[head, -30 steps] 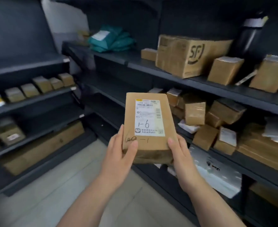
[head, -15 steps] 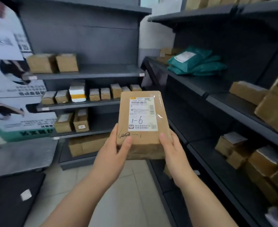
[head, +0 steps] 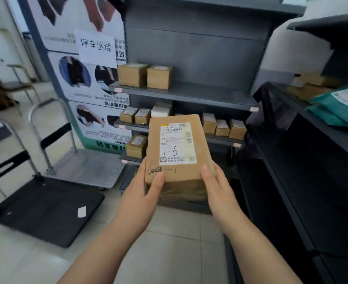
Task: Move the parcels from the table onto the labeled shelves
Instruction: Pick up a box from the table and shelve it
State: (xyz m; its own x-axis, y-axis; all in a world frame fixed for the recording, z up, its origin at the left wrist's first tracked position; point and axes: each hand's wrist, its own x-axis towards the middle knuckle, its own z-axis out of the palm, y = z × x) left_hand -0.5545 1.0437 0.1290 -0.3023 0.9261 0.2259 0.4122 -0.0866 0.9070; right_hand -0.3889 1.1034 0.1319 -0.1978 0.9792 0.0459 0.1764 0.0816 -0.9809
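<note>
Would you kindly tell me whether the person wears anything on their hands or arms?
Nothing shows: the left hand and right hand are bare, with no gloves, rings or watch, and no sleeve is in view.

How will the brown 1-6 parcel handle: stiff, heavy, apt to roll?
Probably stiff: the brown parcel shows flat faces and straight edges. Likely light: left hand and right hand hold only its near end. Box-shaped, so unlikely to roll.
</note>
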